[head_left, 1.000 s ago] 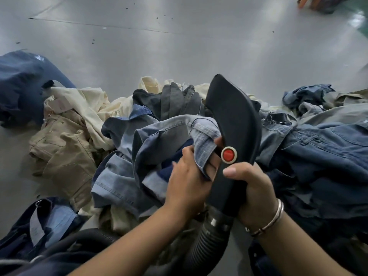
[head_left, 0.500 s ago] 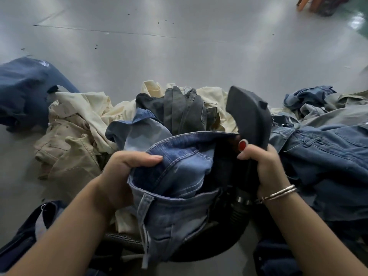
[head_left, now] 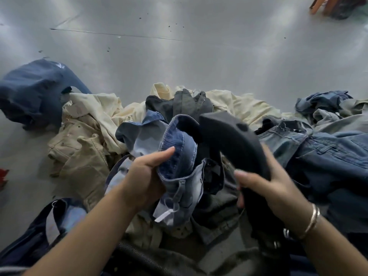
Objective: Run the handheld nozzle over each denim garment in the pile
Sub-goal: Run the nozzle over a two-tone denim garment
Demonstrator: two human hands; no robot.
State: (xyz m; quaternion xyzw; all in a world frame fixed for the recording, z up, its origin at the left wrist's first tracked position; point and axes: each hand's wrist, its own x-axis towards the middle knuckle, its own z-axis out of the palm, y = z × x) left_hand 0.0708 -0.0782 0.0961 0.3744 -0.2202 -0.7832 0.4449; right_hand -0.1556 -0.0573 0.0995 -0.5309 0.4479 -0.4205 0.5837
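Observation:
A black handheld nozzle (head_left: 235, 140) with a ribbed hose (head_left: 139, 253) rises at the centre of the pile. My right hand (head_left: 258, 182) grips its handle, a bangle on the wrist. The nozzle's tip points up and left, close to the rolled blue denim garment (head_left: 179, 154) that my left hand (head_left: 143, 174) grips by its waistband. A white label hangs from the garment's lower edge. More denim (head_left: 328, 156) lies heaped to the right of the nozzle.
Beige and cream garments (head_left: 85, 136) lie left of centre, a dark grey one (head_left: 183, 106) behind. Dark blue denim (head_left: 33, 90) sits far left and more at the lower left (head_left: 29, 236). Bare grey floor (head_left: 179, 46) stretches beyond; brown furniture legs (head_left: 326, 5) stand top right.
My left hand has bunched the denim waistband tighter and lifted it. The nozzle has tilted left toward the garment, and the red button no longer shows.

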